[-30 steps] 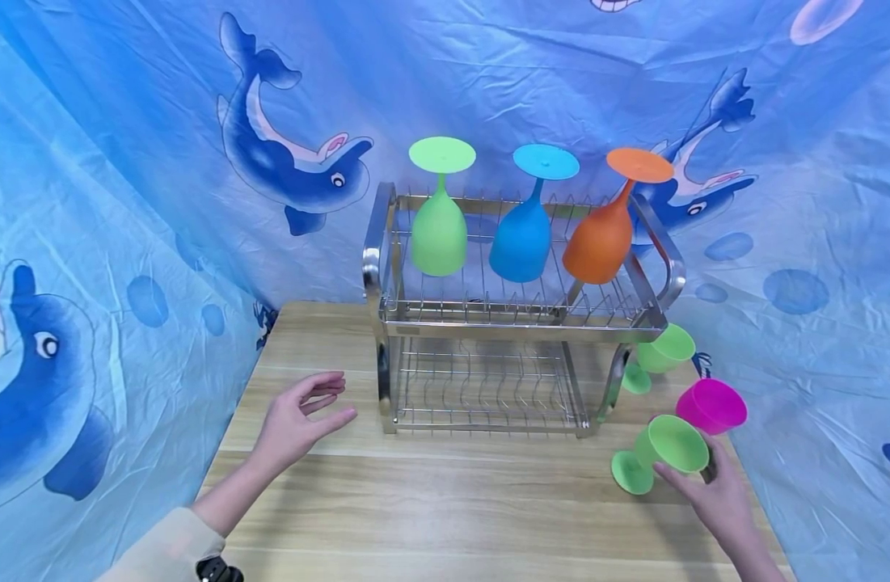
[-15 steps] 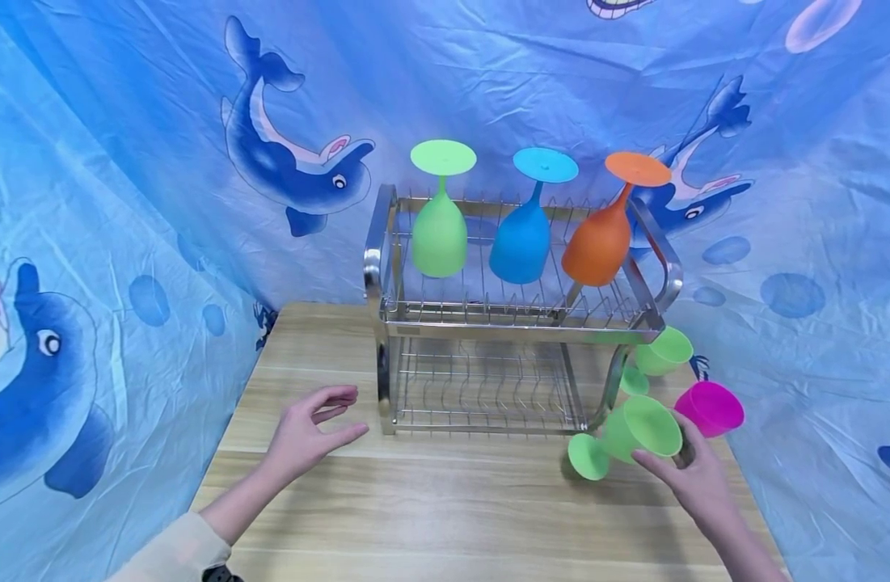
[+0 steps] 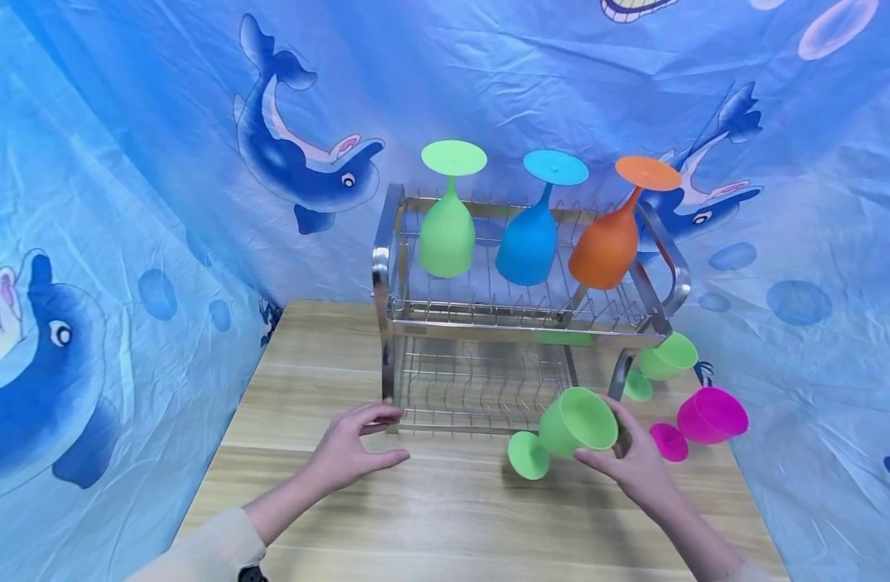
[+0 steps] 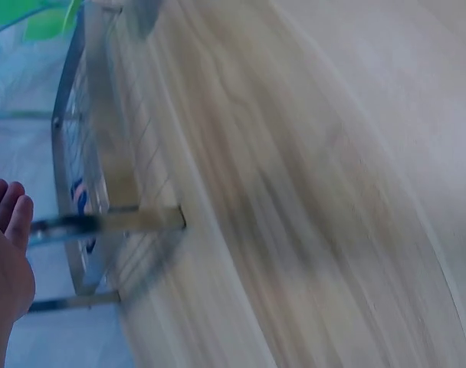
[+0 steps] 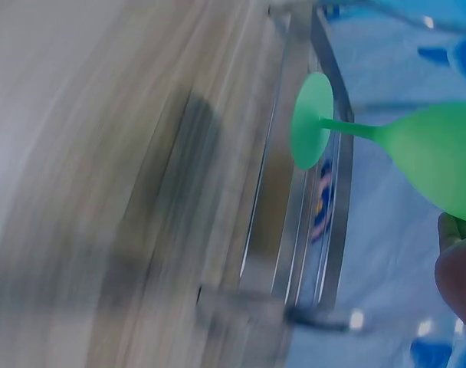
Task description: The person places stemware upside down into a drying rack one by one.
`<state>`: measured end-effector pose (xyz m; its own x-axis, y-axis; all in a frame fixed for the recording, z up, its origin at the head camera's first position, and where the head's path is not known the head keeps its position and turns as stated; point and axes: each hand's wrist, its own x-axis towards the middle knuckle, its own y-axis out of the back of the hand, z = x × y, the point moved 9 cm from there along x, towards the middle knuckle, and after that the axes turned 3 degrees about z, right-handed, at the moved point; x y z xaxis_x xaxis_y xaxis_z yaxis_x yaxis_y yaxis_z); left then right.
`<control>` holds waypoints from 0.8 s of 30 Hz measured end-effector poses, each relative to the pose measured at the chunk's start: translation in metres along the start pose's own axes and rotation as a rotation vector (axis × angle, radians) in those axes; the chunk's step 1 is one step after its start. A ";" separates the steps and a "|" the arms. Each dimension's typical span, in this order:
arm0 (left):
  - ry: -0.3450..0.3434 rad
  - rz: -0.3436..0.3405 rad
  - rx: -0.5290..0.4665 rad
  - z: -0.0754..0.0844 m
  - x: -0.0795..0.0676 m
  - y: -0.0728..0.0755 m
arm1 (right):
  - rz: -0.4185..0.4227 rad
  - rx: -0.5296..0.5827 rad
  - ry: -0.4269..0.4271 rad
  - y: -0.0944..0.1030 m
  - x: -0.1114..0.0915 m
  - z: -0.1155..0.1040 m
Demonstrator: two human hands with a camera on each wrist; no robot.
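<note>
My right hand [image 3: 641, 465] grips the bowl of a green plastic goblet [image 3: 561, 424] in front of the rack's lower shelf, its mouth tilted up toward me and its foot to the left. In the right wrist view the goblet [image 5: 440, 153] shows its stem and foot off the table. My left hand [image 3: 350, 449] holds nothing; its fingers are loosely bent, thumb apart, by the rack's front left leg. On the top shelf of the metal dish rack [image 3: 488, 331], a green goblet [image 3: 447, 238], a blue goblet [image 3: 528, 246] and an orange goblet [image 3: 605, 250] stand upside down.
Right of the rack, a magenta goblet [image 3: 712, 416] and another green goblet [image 3: 668, 356] are on the wooden table [image 3: 445, 517]. A blue dolphin-print curtain [image 3: 161, 162] encloses the back and sides. The rack's lower wire shelf [image 3: 466, 384] stands near the hands.
My right hand has carried the green goblet left, away from the magenta one, whose foot now shows. My left hand has moved right, toward the rack's front left leg.
</note>
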<state>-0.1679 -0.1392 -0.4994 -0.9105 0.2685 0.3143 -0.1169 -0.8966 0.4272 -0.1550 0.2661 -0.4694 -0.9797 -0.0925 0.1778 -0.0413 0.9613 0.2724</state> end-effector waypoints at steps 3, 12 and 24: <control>-0.031 -0.030 -0.022 0.006 0.003 -0.014 | -0.047 0.025 0.028 -0.021 0.008 -0.006; -0.048 -0.052 -0.028 0.012 0.011 -0.045 | -0.132 0.147 0.032 -0.075 0.024 -0.018; -0.048 -0.066 -0.065 0.019 0.017 -0.060 | -0.202 0.231 0.018 -0.111 0.035 -0.025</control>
<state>-0.1688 -0.0740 -0.5034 -0.8803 0.3429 0.3279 -0.2028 -0.8968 0.3933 -0.1801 0.1492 -0.4697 -0.9435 -0.2905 0.1595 -0.2806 0.9563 0.0821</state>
